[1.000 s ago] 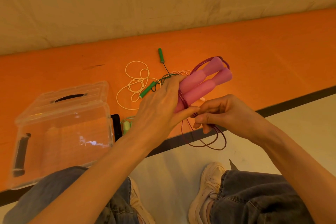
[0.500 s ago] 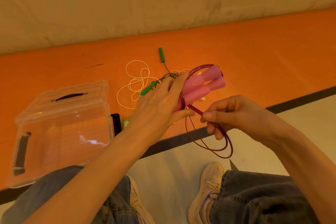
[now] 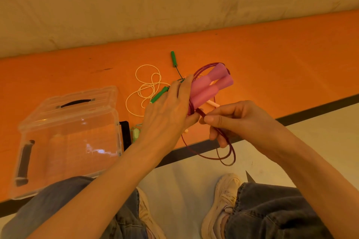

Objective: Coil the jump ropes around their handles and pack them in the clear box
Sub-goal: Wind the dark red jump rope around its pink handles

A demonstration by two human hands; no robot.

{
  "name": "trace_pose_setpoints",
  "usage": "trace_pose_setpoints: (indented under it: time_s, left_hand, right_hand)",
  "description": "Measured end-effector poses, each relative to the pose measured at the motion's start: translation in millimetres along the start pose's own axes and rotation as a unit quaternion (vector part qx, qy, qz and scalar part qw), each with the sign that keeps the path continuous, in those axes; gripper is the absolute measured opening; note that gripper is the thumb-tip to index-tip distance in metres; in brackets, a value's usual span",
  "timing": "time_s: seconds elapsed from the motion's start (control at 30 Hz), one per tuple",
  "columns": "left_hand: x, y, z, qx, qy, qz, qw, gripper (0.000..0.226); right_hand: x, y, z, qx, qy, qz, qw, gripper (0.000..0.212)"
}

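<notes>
Your right hand (image 3: 233,120) pinches the purple rope (image 3: 226,153); keep it taut and lay each turn snug. Your left hand (image 3: 169,114) grips the pink handles (image 3: 209,87) together; don't loosen. Clear box (image 3: 70,137) waits left, green rope (image 3: 159,94) beyond.

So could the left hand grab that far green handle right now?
Probably not yet. The left hand is wrapped around the pink handles, so it is busy. Nothing lies over the green handle on the orange mat.
</notes>
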State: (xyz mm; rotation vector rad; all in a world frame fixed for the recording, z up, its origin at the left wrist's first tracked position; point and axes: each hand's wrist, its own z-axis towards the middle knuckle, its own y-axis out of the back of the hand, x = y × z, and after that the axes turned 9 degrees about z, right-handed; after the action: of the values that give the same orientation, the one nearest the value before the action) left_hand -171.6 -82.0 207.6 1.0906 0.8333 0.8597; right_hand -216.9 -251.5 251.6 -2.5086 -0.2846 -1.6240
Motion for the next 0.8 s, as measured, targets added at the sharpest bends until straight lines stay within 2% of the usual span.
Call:
trace_pose_setpoints:
  time_s: [0.1, 0.17, 0.23, 0.4, 0.5, 0.57, 0.67, 0.7, 0.8]
  left_hand:
    - [11, -1, 3, 0.009, 0.019, -0.013, 1.000, 0.081]
    - [16, -1, 5, 0.015, 0.032, -0.017, 0.999, 0.080]
    - [14, -2, 1, 0.015, 0.022, -0.003, 1.000, 0.080]
    - [2, -7, -6, 0.050, -0.005, 0.047, 0.998, 0.087]
    - [0, -9, -9, 0.064, -0.019, 0.046, 0.997, 0.089]
    - [0, -10, -8, 0.057, -0.021, 0.061, 0.996, 0.088]
    - [3, -9, -6, 0.036, -0.024, 0.086, 0.995, 0.086]
    - [4, -9, -5, 0.037, -0.024, 0.095, 0.995, 0.086]
    - [9, -9, -5, 0.051, -0.032, 0.117, 0.991, 0.084]
  right_hand:
    - [8, -1, -9, -0.029, 0.029, -0.091, 0.995, 0.016]
    - [8, 0, -13, -0.078, 0.077, -0.183, 0.977, 0.013]
    - [8, -2, -16, -0.081, 0.123, -0.244, 0.959, 0.010]
    - [2, -10, -11, 0.026, 0.130, -0.170, 0.976, 0.017]
    - [4, -4, -9, 0.046, 0.123, -0.142, 0.981, 0.021]
    - [6, 1, -11, 0.047, 0.115, -0.162, 0.979, 0.024]
    - [11, 16, -16, 0.004, 0.098, -0.276, 0.956, 0.007]
    - [13, 23, -18, -0.020, 0.098, -0.321, 0.942, 0.010]
    - [21, 41, -25, -0.093, 0.116, -0.361, 0.921, 0.005]
